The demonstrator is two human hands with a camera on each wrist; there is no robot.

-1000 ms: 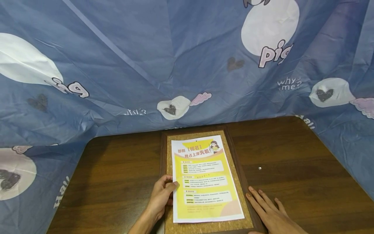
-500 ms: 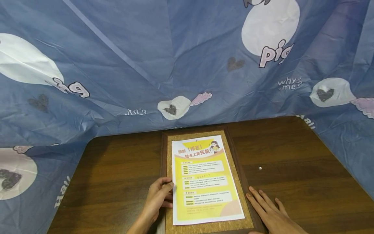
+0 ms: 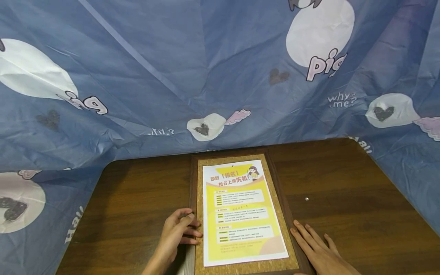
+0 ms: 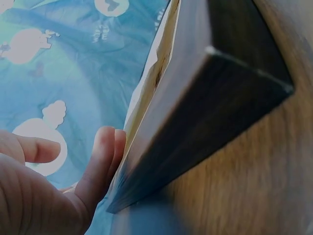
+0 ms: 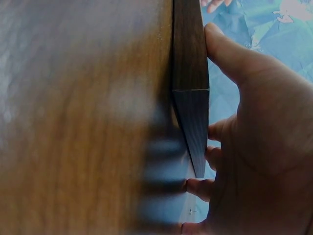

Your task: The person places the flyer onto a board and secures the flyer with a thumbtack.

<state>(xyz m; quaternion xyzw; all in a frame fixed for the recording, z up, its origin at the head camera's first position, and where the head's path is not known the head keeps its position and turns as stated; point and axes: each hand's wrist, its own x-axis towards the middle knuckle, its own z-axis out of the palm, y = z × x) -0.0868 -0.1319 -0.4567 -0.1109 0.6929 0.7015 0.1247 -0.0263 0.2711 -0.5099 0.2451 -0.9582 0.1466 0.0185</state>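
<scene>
A printed yellow and white sheet point(image 3: 245, 221) lies on a cork board point(image 3: 293, 264) with a dark wooden frame point(image 3: 279, 187). A small dark dot, maybe a pin, shows at the sheet's top middle point(image 3: 232, 166). At the board's left edge is my left hand point(image 3: 173, 233), its fingers loose and spread over the frame, apart from the paper. My right hand point(image 3: 319, 248) rests along the right side of the frame with fingers nearly straight. In the right wrist view, its thumb point(image 5: 230, 51) touches the frame's near edge. Neither hand holds anything.
The board lies on a dark brown wooden table point(image 3: 137, 198). A small shiny round object, perhaps a thumbtack point(image 3: 307, 199), sits right of the board. Behind and beside the table hangs a blue printed cloth point(image 3: 154, 68).
My left hand has let go of the sheet's left edge and drawn back to the left. The sheet's lower left part has settled down onto the board. My right hand stays in place.
</scene>
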